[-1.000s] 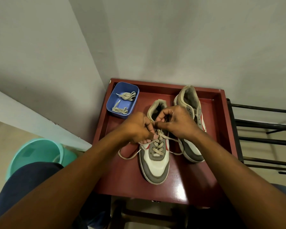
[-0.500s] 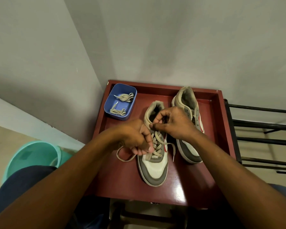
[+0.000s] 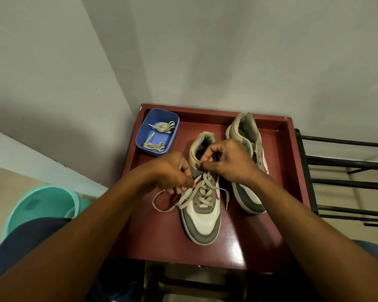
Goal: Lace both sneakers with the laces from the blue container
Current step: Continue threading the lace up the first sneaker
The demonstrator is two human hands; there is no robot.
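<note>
Two grey, white and red sneakers stand on a dark red table (image 3: 244,240). The near sneaker (image 3: 202,221) carries a beige lace (image 3: 203,192) criss-crossed through its lower eyelets. My left hand (image 3: 172,173) pinches the lace's left end, whose slack loops out over the table. At the sneaker's upper eyelets my right hand (image 3: 227,162) pinches the lace; its other end hangs loose on the right side. The far sneaker (image 3: 247,136) has no lace. More beige laces (image 3: 159,136) lie in the blue container (image 3: 140,138) at the table's back left.
The table stands in a corner of grey walls and has a raised rim at the back and right. A black metal rack (image 3: 347,177) is at the right. A teal bucket (image 3: 37,205) sits on the floor at the left.
My left hand has dropped lower beside the sneaker with the left lace end. The lace's right end has fallen slack along the shoe. My right hand has stayed at the upper eyelets.
</note>
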